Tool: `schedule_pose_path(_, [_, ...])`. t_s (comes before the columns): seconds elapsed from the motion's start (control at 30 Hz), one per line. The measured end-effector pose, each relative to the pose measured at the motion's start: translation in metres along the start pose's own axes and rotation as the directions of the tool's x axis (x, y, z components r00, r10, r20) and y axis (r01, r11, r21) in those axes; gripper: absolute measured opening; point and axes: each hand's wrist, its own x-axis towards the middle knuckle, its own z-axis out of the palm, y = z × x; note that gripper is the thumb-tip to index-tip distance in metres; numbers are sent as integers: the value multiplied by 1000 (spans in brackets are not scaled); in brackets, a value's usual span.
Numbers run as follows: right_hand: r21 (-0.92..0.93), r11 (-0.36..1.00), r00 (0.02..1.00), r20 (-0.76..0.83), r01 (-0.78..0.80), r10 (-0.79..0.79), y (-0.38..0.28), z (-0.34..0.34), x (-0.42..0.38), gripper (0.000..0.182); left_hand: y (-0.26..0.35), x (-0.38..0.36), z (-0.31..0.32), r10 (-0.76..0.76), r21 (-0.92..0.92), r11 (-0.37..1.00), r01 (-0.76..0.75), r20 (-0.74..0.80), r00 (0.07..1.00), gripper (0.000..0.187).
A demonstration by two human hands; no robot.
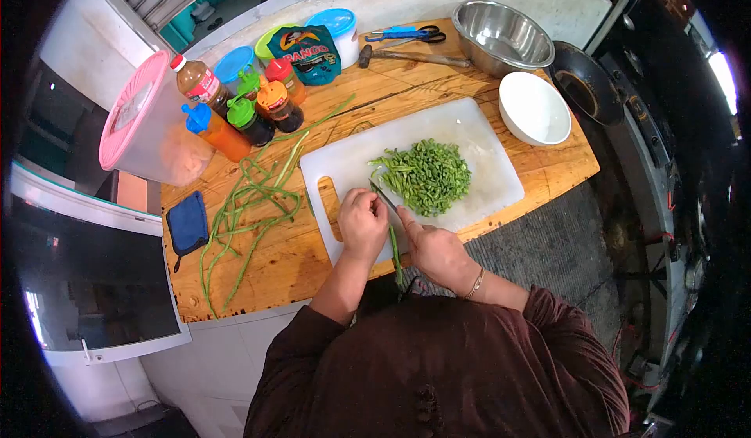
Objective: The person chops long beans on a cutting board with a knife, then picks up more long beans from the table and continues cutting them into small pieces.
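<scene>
On the white cutting board (493, 152) lies a heap of finely chopped green long beans (432, 180). My left hand (363, 225) is closed around long beans near the board's handle slot, and a bean length (394, 252) hangs from it over the board's near edge. My right hand (440, 256) grips a knife (384, 195), its dark blade slanting up and left beside my left fingertips, next to the heap. The knife's handle is mostly covered by my fingers. Whole long beans (254, 197) sprawl in a loose tangle left of the board.
A white bowl (534, 109) and steel basin (501, 35) stand to the right, near a black wok (583, 86). Behind the board lie a hammer (415, 57) and scissors (429, 34). Sauce bottles (274, 103), a pink-lidded container (156, 129) and a blue cloth pad (187, 223) are left.
</scene>
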Motion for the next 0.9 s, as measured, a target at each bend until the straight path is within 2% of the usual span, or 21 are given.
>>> schedule_pose_path(0.07, [19, 1000, 1000, -9, 17, -17, 3, 5, 3, 70, -4, 0, 2, 102, 82, 992, -99, -35, 994, 4])
schedule_pose_path(0.17, [82, 997, 998, -54, -12, 17, -2, -7, -1, 69, -2, 2, 0, 97, 82, 992, -95, -19, 995, 5])
schedule_pose_path(0.27, [129, 992, 998, -57, 15, -8, -3, -16, -5, 69, -3, 1, 0, 18, 18, 1000, -18, 5, 1000, 6])
schedule_pose_path(0.37, [-11, 1000, 999, 39, -18, 19, -1, -10, -8, 71, -2, 2, -1, -1, -14, 1000, 1, -5, 1000, 6])
schedule_pose_path(0.47, [7, 1000, 999, 30, -28, 27, -4, -9, -7, 71, -4, 2, 0, 56, 20, 998, -55, -24, 998, 6])
schedule_pose_path(0.57, [27, 1000, 1000, 30, -1, 0, -5, -8, -2, 69, 0, 2, -1, 13, 7, 1000, -13, 4, 1000, 7])
schedule_pose_path(0.67, [40, 999, 999, -45, 27, -25, -7, -6, 9, 57, -4, 4, -2, 115, 88, 989, -116, 16, 993, 7])
schedule_pose_path(0.87, [-4, 999, 999, -21, 46, -46, -6, -12, -1, 58, -6, 1, 4, 17, 58, 998, -16, -16, 1000, 5])
schedule_pose_path(0.9, [-3, 1000, 999, 29, 15, -15, -7, -15, -10, 61, -6, 1, 3, 0, 56, 998, 1, -9, 1000, 5])
